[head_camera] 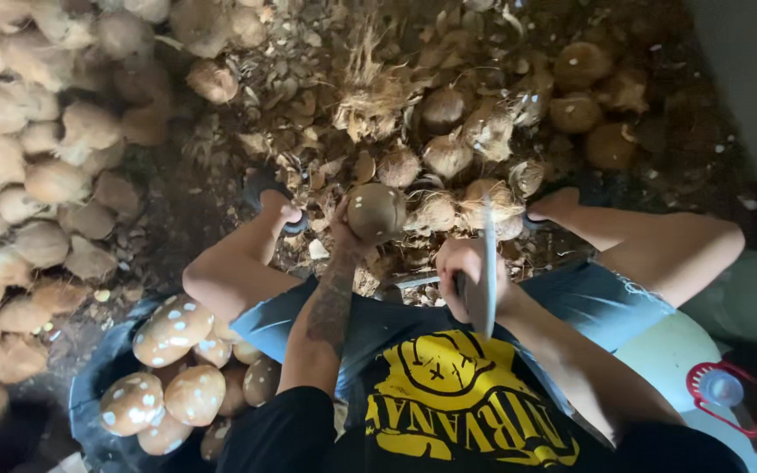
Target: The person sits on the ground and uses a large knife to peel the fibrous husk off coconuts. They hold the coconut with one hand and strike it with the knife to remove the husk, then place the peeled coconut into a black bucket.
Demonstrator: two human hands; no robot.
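Observation:
My left hand (pixel 346 229) holds up a round brown coconut (pixel 376 211) in front of my knees. My right hand (pixel 464 271) grips the handle of a long flat knife (pixel 488 263), blade pointing up and away, just right of the coconut. Blade and coconut are a short way apart. I sit with knees spread, both feet on the ground among husk scraps.
A big heap of husked coconuts (pixel 28 166) lies at the left. A dark tub (pixel 98 377) at the lower left holds pale trimmed coconuts (pixel 173 328). More brown coconuts (pixel 576 109) and husk fibres (pixel 374 96) cover the ground ahead. A red-rimmed container (pixel 725 390) sits at the lower right.

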